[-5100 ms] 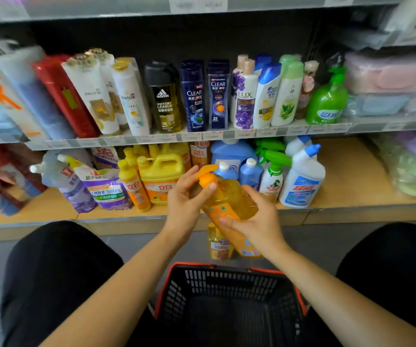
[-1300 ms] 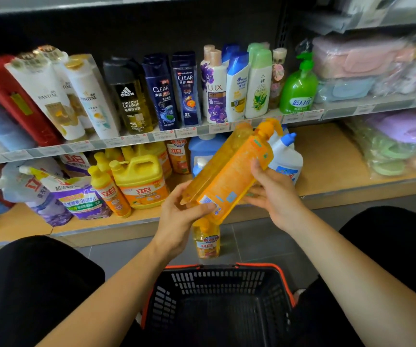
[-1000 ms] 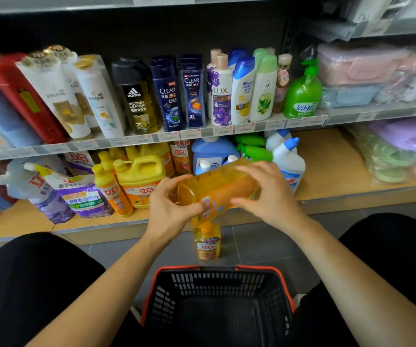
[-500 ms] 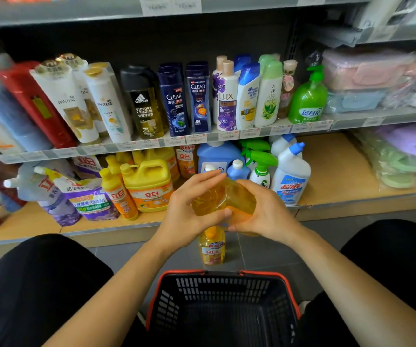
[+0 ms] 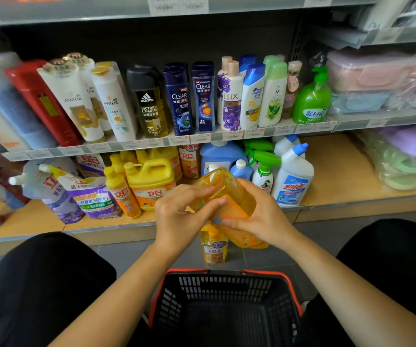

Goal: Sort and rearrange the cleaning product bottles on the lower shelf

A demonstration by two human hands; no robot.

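A clear orange detergent bottle (image 5: pixel 223 194) hangs in front of the lower shelf (image 5: pixel 339 194), base turned up toward the shelf and top pointing down toward me. My right hand (image 5: pixel 259 216) grips it from the right. My left hand (image 5: pixel 181 216) touches its left side with nearly straight fingers. A small orange bottle (image 5: pixel 213 246) stands on the floor just below. On the lower shelf stand a yellow jug (image 5: pixel 151 182), a slim orange bottle (image 5: pixel 121 194), a blue jug (image 5: pixel 220 155), a green-trigger sprayer (image 5: pixel 263 171) and a white toilet cleaner (image 5: pixel 293 179).
Purple refill pouches (image 5: pixel 89 194) lie at the shelf's left. Shampoo bottles (image 5: pixel 176 98) fill the upper shelf. A black basket with an orange rim (image 5: pixel 224 306) sits between my knees. The shelf's right part shows bare wood beside wrapped plastic goods (image 5: pixel 402 159).
Over the last second the bottle was turned end over end, from top pointing up-right to base up, and lowered slightly. Both hands stayed on it.
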